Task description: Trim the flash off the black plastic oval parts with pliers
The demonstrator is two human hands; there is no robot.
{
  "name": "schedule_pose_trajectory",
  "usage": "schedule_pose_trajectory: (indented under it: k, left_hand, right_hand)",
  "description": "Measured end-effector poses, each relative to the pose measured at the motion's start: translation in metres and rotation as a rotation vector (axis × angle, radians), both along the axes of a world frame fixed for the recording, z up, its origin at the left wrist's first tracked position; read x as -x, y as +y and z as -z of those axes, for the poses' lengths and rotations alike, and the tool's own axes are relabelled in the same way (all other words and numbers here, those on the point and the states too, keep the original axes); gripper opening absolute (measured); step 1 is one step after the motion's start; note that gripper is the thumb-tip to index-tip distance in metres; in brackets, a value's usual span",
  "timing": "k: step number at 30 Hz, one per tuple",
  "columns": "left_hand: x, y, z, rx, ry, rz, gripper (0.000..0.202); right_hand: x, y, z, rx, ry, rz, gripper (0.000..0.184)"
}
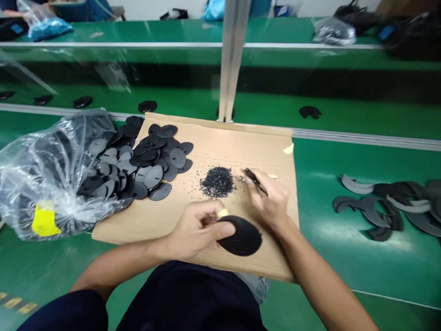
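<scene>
My left hand [198,230] is closed on a black oval plastic piece [243,236], held just above the near edge of a cardboard sheet [227,142]. My right hand [267,200] is closed around a thin dark tool [255,180], right beside that piece. A small heap of black shavings [217,181] lies on the cardboard just beyond my hands. A pile of similar black oval pieces [148,156] spreads over the cardboard's left part.
A clear plastic bag [51,174] with more black pieces lies at the left. Curved grey and black parts [389,207] sit on the green table at the right. Several black pieces lie on the green conveyor [310,111] behind. A metal post [231,59] stands at the cardboard's far edge.
</scene>
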State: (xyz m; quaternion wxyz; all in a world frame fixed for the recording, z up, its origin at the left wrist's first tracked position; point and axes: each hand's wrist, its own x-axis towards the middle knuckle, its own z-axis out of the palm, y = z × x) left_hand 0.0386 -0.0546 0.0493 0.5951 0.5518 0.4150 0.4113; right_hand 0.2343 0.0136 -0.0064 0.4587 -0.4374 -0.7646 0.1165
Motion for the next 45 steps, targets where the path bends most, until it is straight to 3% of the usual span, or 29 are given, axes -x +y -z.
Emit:
schedule_pose_trajectory:
  k: [4, 6, 14, 18, 23, 29, 33, 39, 45]
  left_hand:
    - [0.024, 0.027, 0.001, -0.455, 0.297, -0.154, 0.026]
    - [0.03, 0.045, 0.007, -0.533, 0.372, -0.151, 0.018]
    - [0.026, 0.076, 0.025, -0.445, 0.423, -0.194, 0.013]
    - [0.026, 0.092, 0.024, -0.467, 0.471, -0.151, 0.012]
    - [0.022, 0.108, 0.02, -0.492, 0.496, -0.129, 0.016]
    - [0.012, 0.117, 0.018, -0.324, 0.305, -0.106, 0.023]
    - [0.007, 0.124, 0.02, -0.309, 0.27, -0.147, 0.028]
    - [0.009, 0.15, 0.039, -0.323, 0.389, -0.171, 0.041]
    - [0.016, 0.186, 0.065, -0.322, 0.61, -0.063, 0.043]
  right_hand:
    - [0.006, -0.003, -0.003, 0.37, 0.189, -0.06, 0.023]
    - [0.008, -0.004, -0.003, 0.478, 0.258, -0.088, 0.024]
    - [0.011, -0.003, -0.001, 0.692, 0.497, -0.123, 0.027]
    - [0.012, -0.003, -0.002, 0.72, 0.554, -0.097, 0.025]
    - [0.01, -0.001, -0.003, 0.774, 0.769, -0.089, 0.033]
    - [0.01, 0.004, 0.001, 0.799, 0.919, -0.135, 0.045]
    - [0.007, 0.01, 0.002, 0.795, 0.985, -0.164, 0.047]
    - [0.008, 0.01, 0.006, 0.77, 1.062, -0.159, 0.055]
    - [0.01, 0.011, 0.014, 0.76, 1.061, -0.131, 0.056]
